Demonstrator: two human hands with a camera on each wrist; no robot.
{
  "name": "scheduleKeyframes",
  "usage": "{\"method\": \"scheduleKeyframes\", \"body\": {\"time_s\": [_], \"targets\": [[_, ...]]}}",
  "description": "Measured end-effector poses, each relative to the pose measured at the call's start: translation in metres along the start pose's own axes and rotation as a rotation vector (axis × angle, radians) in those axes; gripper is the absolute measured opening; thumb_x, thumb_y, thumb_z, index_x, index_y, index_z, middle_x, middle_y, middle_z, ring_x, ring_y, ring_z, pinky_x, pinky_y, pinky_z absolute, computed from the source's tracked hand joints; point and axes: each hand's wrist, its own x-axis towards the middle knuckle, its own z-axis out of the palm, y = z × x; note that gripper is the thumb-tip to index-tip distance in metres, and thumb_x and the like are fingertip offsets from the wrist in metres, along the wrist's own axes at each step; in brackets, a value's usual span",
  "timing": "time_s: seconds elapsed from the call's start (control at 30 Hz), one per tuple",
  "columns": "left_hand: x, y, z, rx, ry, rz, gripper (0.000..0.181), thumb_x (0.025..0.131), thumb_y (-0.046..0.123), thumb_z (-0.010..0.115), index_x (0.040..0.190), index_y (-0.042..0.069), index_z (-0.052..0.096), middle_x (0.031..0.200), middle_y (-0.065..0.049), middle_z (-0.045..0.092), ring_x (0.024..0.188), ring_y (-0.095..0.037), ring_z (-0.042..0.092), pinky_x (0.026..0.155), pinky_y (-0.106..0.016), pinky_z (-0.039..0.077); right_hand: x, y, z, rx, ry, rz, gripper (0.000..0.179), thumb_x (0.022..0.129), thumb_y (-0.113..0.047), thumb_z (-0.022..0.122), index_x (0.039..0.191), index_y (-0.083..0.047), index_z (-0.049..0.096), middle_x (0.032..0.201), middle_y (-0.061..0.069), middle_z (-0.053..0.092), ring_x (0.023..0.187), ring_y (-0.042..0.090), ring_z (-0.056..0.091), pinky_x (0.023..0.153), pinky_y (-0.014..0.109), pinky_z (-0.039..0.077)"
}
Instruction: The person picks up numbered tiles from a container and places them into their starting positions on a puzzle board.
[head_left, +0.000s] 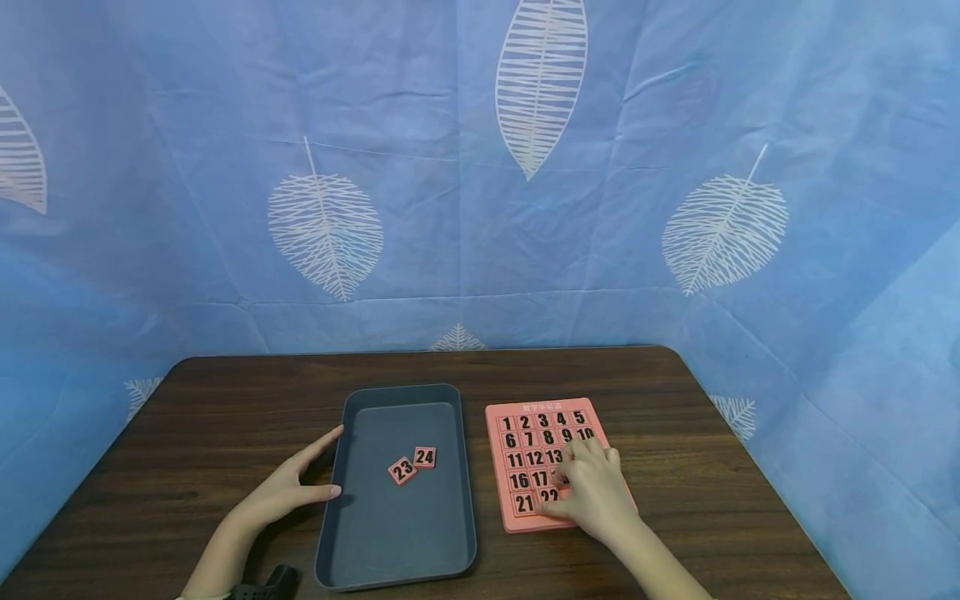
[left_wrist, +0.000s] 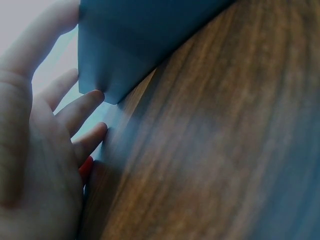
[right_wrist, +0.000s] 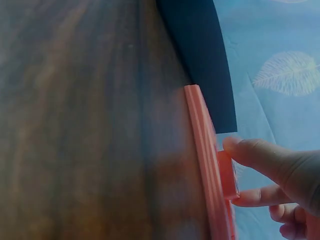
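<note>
A dark grey tray (head_left: pixel 405 533) lies left of the middle of the table. Two pink number tiles, 23 (head_left: pixel 402 471) and 24 (head_left: pixel 424 457), rest inside it. My left hand (head_left: pixel 281 492) touches the tray's left rim with spread, fairly straight fingers. Right of the tray sits a pink number board (head_left: pixel 495 450) with tiles in rows. Over its lower part, my right hand (head_left: pixel 600 492) pinches the tile 22 (head_left: pixel 550 495) between thumb and index finger. In the right wrist view this tile (right_wrist: pixel 228 175) stands above the board's frame. The hand hides tiles at the lower right.
The brown wooden table (head_left: pixel 712 517) runs back to a blue cloth (head_left: pixel 450 208) with white leaf prints, which hangs behind it. A dark wristband (head_left: pixel 266 583) is on the left wrist. A strip of table separates tray and board.
</note>
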Motion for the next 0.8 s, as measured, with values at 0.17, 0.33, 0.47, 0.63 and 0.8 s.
{"method": "scheduleKeyframes", "body": {"time_s": [0.17, 0.33, 0.47, 0.63, 0.8], "targets": [[0.0002, 0.0001, 0.0002, 0.006, 0.004, 0.0, 0.081, 0.089, 0.021, 0.07, 0.154, 0.021, 0.022, 0.157, -0.017, 0.013, 0.138, -0.05, 0.008, 0.093, -0.078, 0.017, -0.0007, 0.001, 0.0035, -0.001, 0.006, 0.008, 0.041, 0.053, -0.052, 0.088, 0.063, -0.021, 0.064, 0.081, -0.006, 0.038, 0.078, 0.019, 0.033, 0.066, 0.037, 0.022], [0.0004, 0.0002, 0.0002, 0.007, 0.004, 0.003, 0.082, 0.088, 0.022, 0.07, 0.154, 0.021, 0.022, 0.157, -0.018, 0.013, 0.138, -0.051, 0.008, 0.092, -0.078, 0.017, -0.0018, -0.0002, 0.0058, -0.008, 0.017, 0.0, 0.04, 0.052, -0.05, 0.089, 0.066, -0.02, 0.067, 0.081, -0.007, 0.04, 0.079, 0.019, 0.034, 0.067, 0.037, 0.024], [0.0009, 0.0009, 0.0001, 0.006, 0.007, 0.011, 0.082, 0.088, 0.022, 0.07, 0.154, 0.019, 0.022, 0.157, -0.018, 0.014, 0.138, -0.05, 0.008, 0.093, -0.078, 0.016, -0.0028, -0.001, 0.0068, -0.027, 0.02, -0.005, 0.039, 0.052, -0.05, 0.089, 0.067, -0.021, 0.068, 0.082, -0.007, 0.04, 0.079, 0.019, 0.034, 0.067, 0.037, 0.026], [0.001, 0.0016, 0.0003, 0.006, 0.007, 0.007, 0.082, 0.088, 0.022, 0.07, 0.154, 0.018, 0.022, 0.157, -0.018, 0.014, 0.139, -0.05, 0.009, 0.093, -0.078, 0.016, -0.0035, -0.0014, 0.0056, -0.045, 0.026, -0.02, 0.04, 0.052, -0.051, 0.088, 0.064, -0.023, 0.062, 0.081, -0.008, 0.038, 0.079, 0.018, 0.034, 0.067, 0.037, 0.025], [0.0004, 0.0029, 0.0006, 0.007, 0.009, -0.009, 0.082, 0.088, 0.023, 0.07, 0.154, 0.019, 0.022, 0.157, -0.017, 0.014, 0.139, -0.049, 0.009, 0.094, -0.077, 0.017, -0.0041, -0.0046, 0.0032, -0.054, 0.024, -0.026, 0.042, 0.054, -0.05, 0.088, 0.061, -0.021, 0.059, 0.08, -0.007, 0.038, 0.078, 0.019, 0.035, 0.067, 0.038, 0.025]]}}
